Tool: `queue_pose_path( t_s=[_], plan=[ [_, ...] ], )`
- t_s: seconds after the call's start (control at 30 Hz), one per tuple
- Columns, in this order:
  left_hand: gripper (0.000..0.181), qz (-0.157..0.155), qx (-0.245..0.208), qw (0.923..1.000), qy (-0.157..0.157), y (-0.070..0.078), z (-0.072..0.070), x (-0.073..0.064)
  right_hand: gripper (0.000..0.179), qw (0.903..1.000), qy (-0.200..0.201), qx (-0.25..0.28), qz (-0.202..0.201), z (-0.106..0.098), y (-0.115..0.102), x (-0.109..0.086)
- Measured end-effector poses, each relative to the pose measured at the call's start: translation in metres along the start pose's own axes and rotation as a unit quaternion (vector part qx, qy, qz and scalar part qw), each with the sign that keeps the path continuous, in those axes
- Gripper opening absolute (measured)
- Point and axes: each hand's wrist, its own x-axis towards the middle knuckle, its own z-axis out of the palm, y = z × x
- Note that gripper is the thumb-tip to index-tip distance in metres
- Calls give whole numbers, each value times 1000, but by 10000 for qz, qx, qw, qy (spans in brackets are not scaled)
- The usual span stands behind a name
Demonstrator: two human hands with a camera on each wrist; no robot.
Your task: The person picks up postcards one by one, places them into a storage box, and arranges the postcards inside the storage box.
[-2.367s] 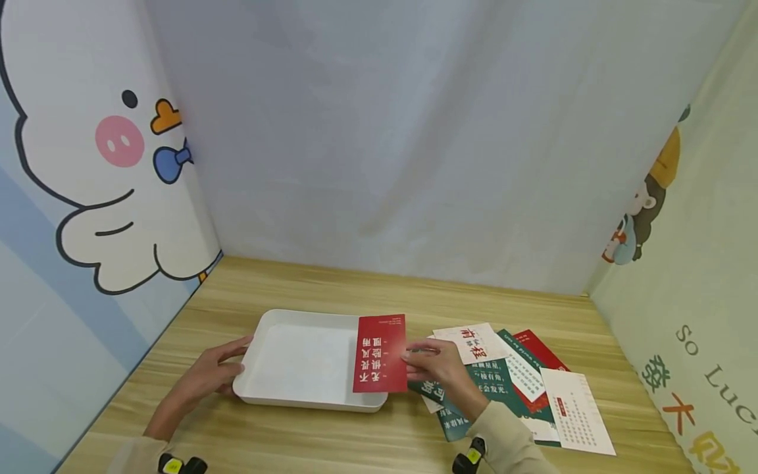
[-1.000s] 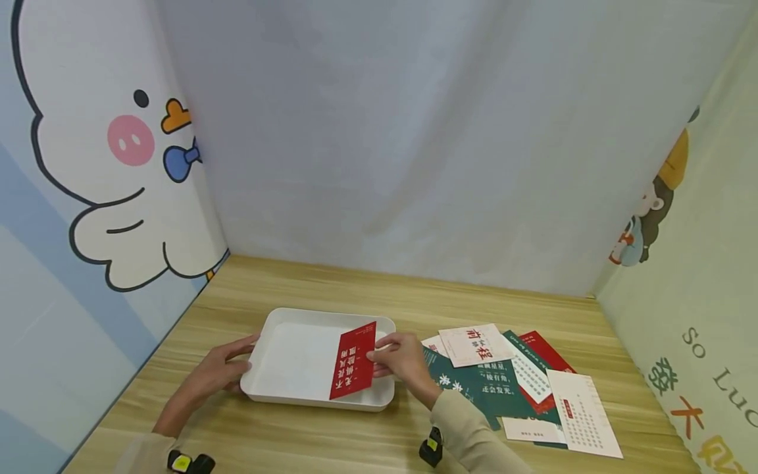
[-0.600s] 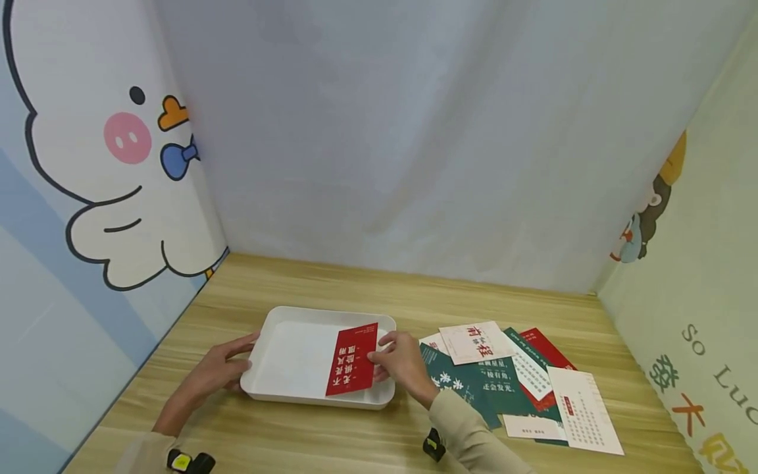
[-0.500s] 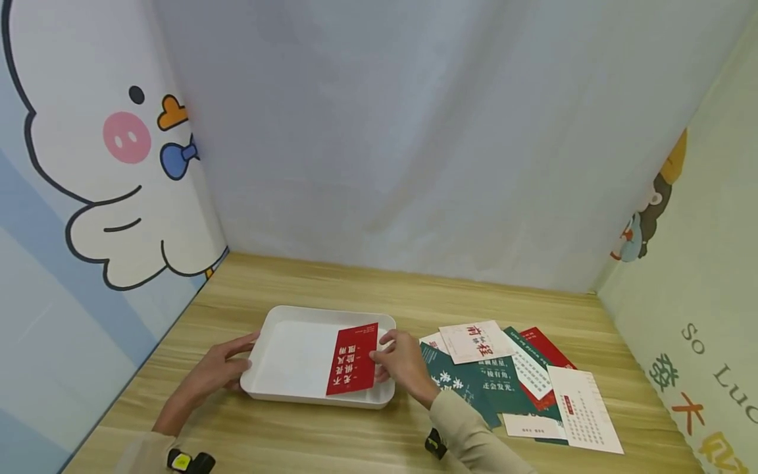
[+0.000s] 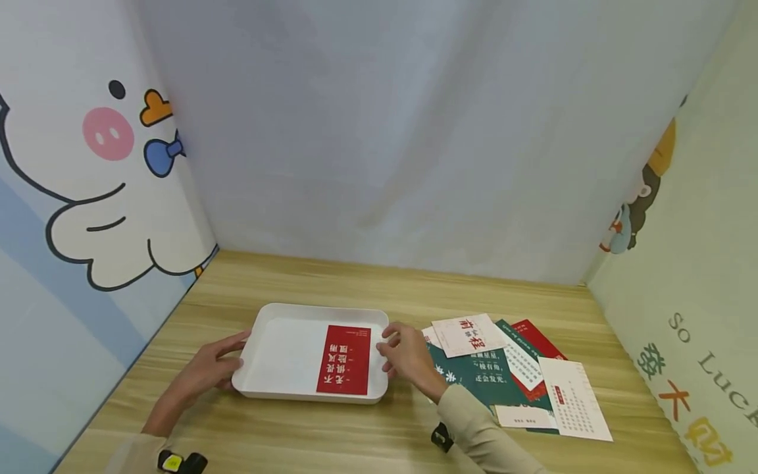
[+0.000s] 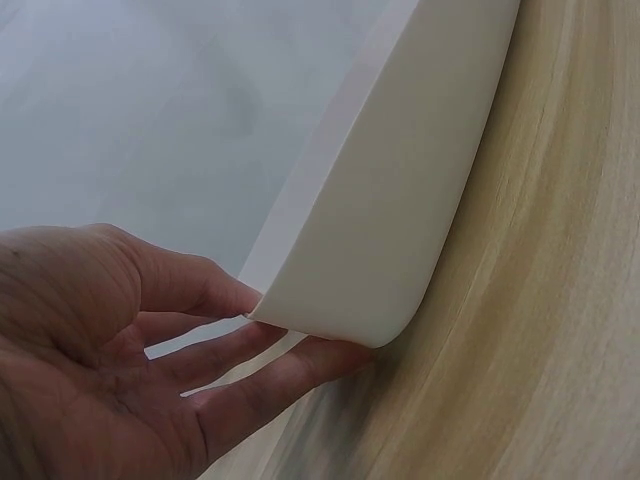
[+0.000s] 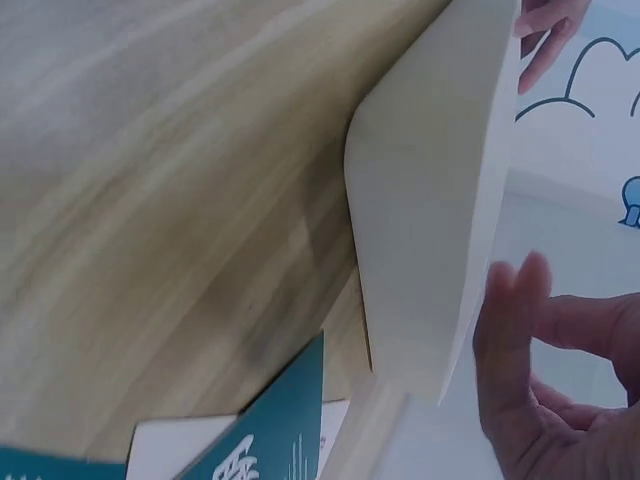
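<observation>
A white rectangular tray (image 5: 284, 355) rests on the wooden table. Inside, towards its right end, lies a red card (image 5: 345, 361) with white Chinese characters. My left hand (image 5: 207, 368) pinches the tray's left end; in the left wrist view, the thumb is on the rim and fingers reach beneath the wall of the tray (image 6: 370, 200). At the opposite end, my right hand (image 5: 408, 355) hovers by the rim with loosely bent fingers, apart from the card. The right wrist view shows nothing between the thumb and fingers of that hand (image 7: 560, 370).
To the right, several cards overlap in a loose pile: a cream card (image 5: 470, 334) with red characters, green cards (image 5: 491, 382), a red card (image 5: 541, 339) and a white card (image 5: 574, 398). A grey-white curtain (image 5: 379, 145) stands behind the table (image 5: 355, 273), with printed cloths at both sides.
My right hand brought the red card leftwards over the tray, lowered it tilted, and let it go. The card now lies flat in the tray. The left hand stays at the tray's left end.
</observation>
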Motion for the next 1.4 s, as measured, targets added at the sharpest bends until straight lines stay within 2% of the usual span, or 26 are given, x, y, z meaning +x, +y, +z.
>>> queue_pose_path(
  t_s=[0.13, 0.23, 0.3, 0.53, 0.67, 0.8, 1.0, 1.2, 1.4],
  plan=[
    [65, 20, -9, 10000, 6, 0, 0, 0, 10, 9973, 212, -642, -269, -12, 1, -1],
    [65, 15, 2, 10000, -17, -1, -1, 0, 12, 9927, 372, -1083, -385, -22, 4, -3],
    [65, 14, 34, 10000, -22, -1, -2, -1, 14, 9915, 407, -1182, -350, -28, 5, -5],
    [66, -30, 118, 9999, -40, -5, -8, -1, 21, 9911, 504, -1226, -93, -46, 17, -12],
    [65, 46, 70, 9999, -77, -8, -9, -2, 24, 9873, 566, -1481, -51, -57, 24, -14],
    [64, 120, 18, 9999, -106, -9, -9, -3, 27, 9818, 543, -1818, -6, -69, 30, -16],
    [64, 69, 96, 9999, -94, -6, -8, 1, 33, 9726, 386, -2259, 383, -82, 37, -16],
    [64, 84, 83, 9999, -125, -7, -6, 3, 43, 9661, 156, -2484, 684, -87, 45, -14],
    [64, 33, 93, 9998, -164, -5, -3, 6, 49, 9570, 129, -2768, 861, -90, 52, -14]
  ],
)
